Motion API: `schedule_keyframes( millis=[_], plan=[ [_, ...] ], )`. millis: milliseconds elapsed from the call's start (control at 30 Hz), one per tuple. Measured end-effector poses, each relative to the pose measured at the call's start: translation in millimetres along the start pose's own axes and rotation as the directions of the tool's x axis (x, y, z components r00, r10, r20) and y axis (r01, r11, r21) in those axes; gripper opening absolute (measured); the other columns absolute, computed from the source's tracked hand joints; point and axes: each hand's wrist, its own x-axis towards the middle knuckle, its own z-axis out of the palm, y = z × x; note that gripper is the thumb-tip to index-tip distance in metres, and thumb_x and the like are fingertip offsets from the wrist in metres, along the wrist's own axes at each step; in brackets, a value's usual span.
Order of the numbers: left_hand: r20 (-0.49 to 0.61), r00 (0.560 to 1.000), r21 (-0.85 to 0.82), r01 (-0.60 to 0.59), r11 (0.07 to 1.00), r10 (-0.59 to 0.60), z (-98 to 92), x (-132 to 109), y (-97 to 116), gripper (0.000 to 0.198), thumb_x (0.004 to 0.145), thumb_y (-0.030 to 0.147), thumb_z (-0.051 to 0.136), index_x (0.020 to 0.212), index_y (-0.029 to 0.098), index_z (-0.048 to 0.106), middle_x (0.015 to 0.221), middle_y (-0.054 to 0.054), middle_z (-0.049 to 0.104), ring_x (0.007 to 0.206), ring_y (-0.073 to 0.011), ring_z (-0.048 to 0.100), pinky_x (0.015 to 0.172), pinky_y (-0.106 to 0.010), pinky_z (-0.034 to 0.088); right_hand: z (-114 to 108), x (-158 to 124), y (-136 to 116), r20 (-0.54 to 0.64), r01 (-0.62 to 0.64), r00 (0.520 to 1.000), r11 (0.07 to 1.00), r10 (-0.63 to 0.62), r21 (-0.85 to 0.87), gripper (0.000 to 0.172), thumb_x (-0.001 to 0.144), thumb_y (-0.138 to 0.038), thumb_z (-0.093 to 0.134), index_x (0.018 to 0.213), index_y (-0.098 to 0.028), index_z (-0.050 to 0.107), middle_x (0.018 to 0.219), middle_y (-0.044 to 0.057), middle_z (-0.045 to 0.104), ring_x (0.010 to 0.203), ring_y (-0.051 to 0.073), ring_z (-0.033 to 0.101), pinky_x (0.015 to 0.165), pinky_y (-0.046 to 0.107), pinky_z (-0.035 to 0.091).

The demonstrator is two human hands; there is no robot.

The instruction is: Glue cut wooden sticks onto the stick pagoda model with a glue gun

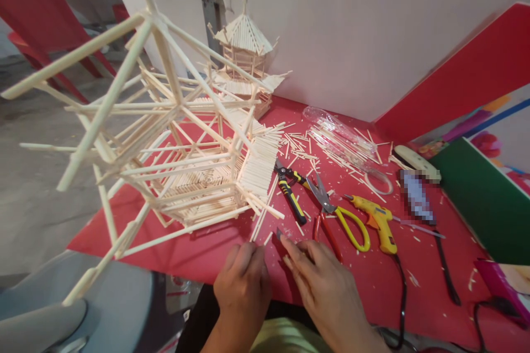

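Note:
My left hand (243, 285) rests at the front edge of the red table with its fingers curled; what it holds, if anything, is hidden. My right hand (325, 281) is pinched round a small tool with a dark pointed blade (279, 233), its tip toward the short stick piece (268, 239) between the hands. Left of both hands stands a large open frame of pale wooden sticks (178, 102). Beyond the right hand lie red-handled pliers (330, 236), yellow-handled scissors (351, 227) and black and yellow cutters (292, 198).
A yellow glue gun (381, 220) with a black cord lies at the right. Loose sticks and a plastic bag (342, 135) are farther back. A roofed stick tower (246, 38) stands behind, near a white panel (331, 27). Red chair (45, 11) at left.

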Motion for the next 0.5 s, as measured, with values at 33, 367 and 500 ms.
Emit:
schedule_keyframes(
  millis=[33, 367, 500],
  plan=[
    [0.005, 1.000, 0.000, 0.003, 1.000, -0.003, -0.2, 0.7, 0.5, 0.020, 0.084, 0.005, 0.052, 0.084, 0.021, 0.064, 0.080, -0.005, 0.065, 0.074, -0.0214, 0.058, 0.064, -0.033, 0.045, 0.6, -1.1, -0.8, 0.002, 0.009, 1.000, 0.999, -0.009, 0.033, 0.040, 0.101, -0.027, 0.044, 0.140, -0.028, 0.051, 0.094, 0.007, 0.067, 0.085, 0.021, 0.065, 0.071, 0.031, 0.055],
    [0.011, 1.000, -0.005, 0.013, 1.000, -0.013, 0.6, 0.0, -0.1, 0.020, 0.085, 0.006, 0.052, 0.083, 0.021, 0.065, 0.081, -0.005, 0.066, 0.074, -0.0210, 0.058, 0.064, -0.032, 0.046, 2.3, 0.1, 8.2, -0.121, -0.097, 0.985, 0.980, 0.119, 0.171, 0.047, 0.101, -0.026, 0.043, 0.148, -0.023, 0.039, 0.132, 0.012, 0.062, 0.119, 0.023, 0.061, 0.094, 0.040, 0.055],
    [-0.020, 1.000, -0.003, -0.018, 1.000, 0.018, 1.0, -1.0, -0.9, 0.021, 0.085, 0.005, 0.052, 0.085, 0.021, 0.065, 0.081, -0.005, 0.066, 0.073, -0.0210, 0.058, 0.063, -0.032, 0.046, 2.2, 1.0, 1.8, -0.045, -0.042, 0.998, 0.979, 0.051, 0.199, 0.044, 0.101, -0.026, 0.043, 0.145, -0.026, 0.046, 0.112, 0.010, 0.068, 0.098, 0.020, 0.068, 0.081, 0.032, 0.059]
  ],
)
